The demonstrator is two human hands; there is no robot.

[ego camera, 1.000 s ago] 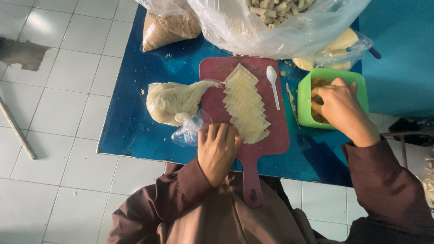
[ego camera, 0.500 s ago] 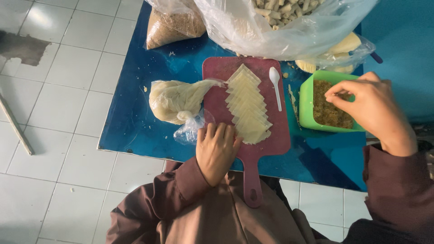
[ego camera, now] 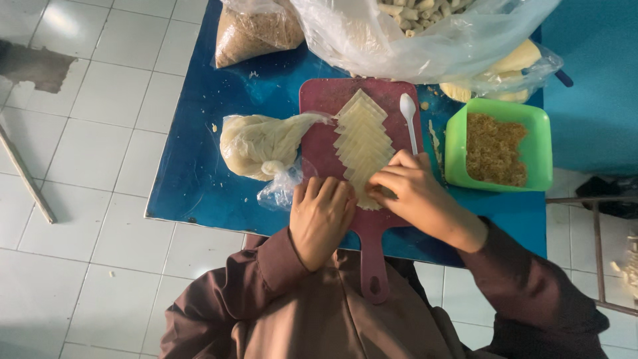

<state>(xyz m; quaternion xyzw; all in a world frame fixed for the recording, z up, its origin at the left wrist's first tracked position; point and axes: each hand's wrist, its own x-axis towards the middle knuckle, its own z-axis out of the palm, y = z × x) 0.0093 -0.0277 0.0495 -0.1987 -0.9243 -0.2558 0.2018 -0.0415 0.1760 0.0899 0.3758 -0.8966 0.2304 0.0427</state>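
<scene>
A dark red cutting board [ego camera: 319, 143] lies on the blue table [ego camera: 199, 179]. A fanned row of pale square wrappers [ego camera: 362, 139] runs down it. My left hand [ego camera: 322, 216] rests knuckles-up on the board's near end, fingers curled together, just left of the lowest wrappers. My right hand [ego camera: 415, 193] is over the lowest wrappers, its fingertips pinched together and touching them. The pinch seems to hold a bit of brown filling, mostly hidden by the fingers. A green tub [ego camera: 455, 149] of that filling stands to the right.
A white plastic spoon [ego camera: 409, 116] lies on the board's right side. A clear bag of pale dough [ego camera: 256, 143] sits left of the board. A bag of brown crumbs [ego camera: 249, 36] and a large bag of pale pieces [ego camera: 425, 33] stand at the far edge. White tiled floor surrounds the table.
My right hand has left the green tub and moved left and nearer, down onto the lowest wrappers. My left hand has stayed on the board.
</scene>
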